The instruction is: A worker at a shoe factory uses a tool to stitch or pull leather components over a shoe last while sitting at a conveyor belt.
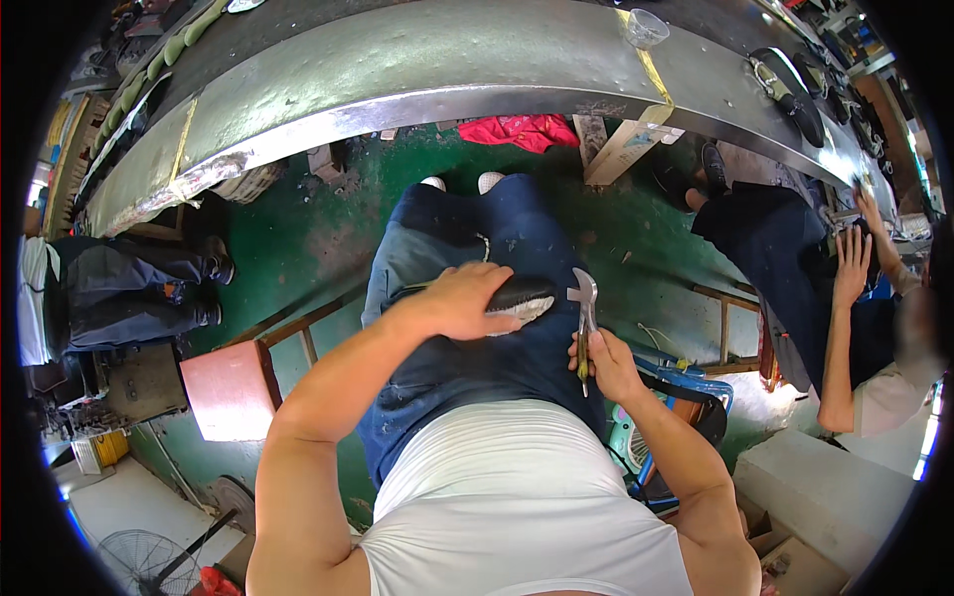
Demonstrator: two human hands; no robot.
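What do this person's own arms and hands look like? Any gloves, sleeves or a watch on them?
Both arms are bare from shoulder to fingertips: no sleeves reach them, since the top worn is a white sleeveless one. The left hand and the right hand wear no gloves, and no watch, band or ring shows on either wrist or on the fingers in view. Below the top, dark blue trousers cover the lap.

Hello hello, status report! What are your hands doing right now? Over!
Left hand pressing black shoe down on lap. Right hand gripping small hammer, head up beside shoe. Nothing between them. Over.
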